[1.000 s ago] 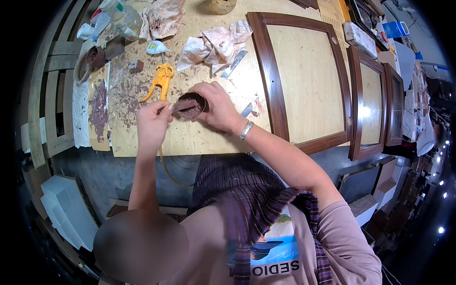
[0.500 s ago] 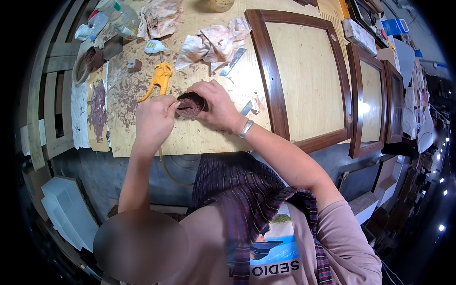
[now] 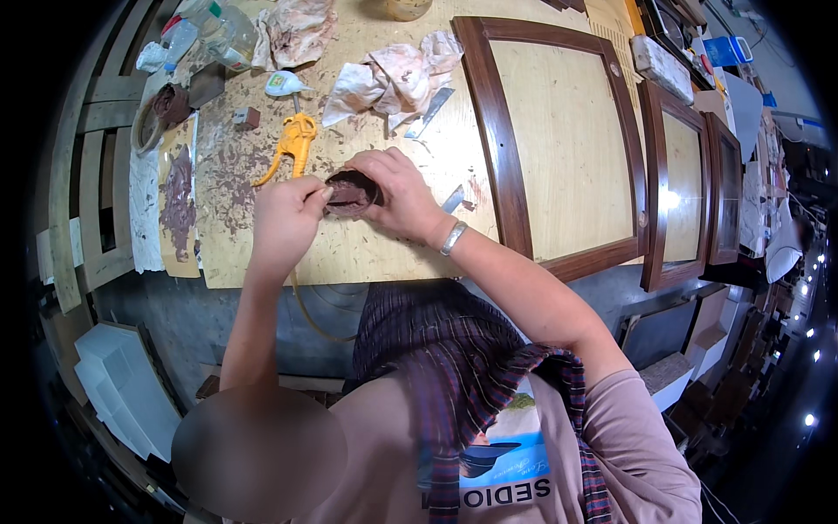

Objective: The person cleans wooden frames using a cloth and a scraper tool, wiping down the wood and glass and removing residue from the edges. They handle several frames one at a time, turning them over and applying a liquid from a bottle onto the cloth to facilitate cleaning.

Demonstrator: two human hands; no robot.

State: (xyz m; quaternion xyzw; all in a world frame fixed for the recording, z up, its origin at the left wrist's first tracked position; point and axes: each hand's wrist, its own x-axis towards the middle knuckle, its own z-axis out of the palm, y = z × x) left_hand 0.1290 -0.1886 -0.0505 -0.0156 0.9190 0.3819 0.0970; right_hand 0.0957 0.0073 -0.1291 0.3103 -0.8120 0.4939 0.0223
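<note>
A small round container (image 3: 349, 194) of dark brown paste sits low over the pale wooden worktop (image 3: 367, 253). My right hand (image 3: 397, 196), with a metal bracelet at its wrist, cups it from the right and far side. My left hand (image 3: 284, 223) comes in from the left, its fingers pinched at the container's near left rim. What the fingertips pinch is hidden. A yellow-handled tool (image 3: 295, 144) lies just beyond my left hand.
A dark-framed wooden panel (image 3: 559, 148) lies to the right, with more panels (image 3: 690, 175) past it. Stained rags (image 3: 393, 74), a putty knife (image 3: 428, 113), a paste-smeared board (image 3: 179, 196), a bowl of brown paste (image 3: 166, 109) and plastic bottles (image 3: 218, 31) lie around the worktop.
Both hands stay on the container. My left hand has shifted slightly up toward its rim.
</note>
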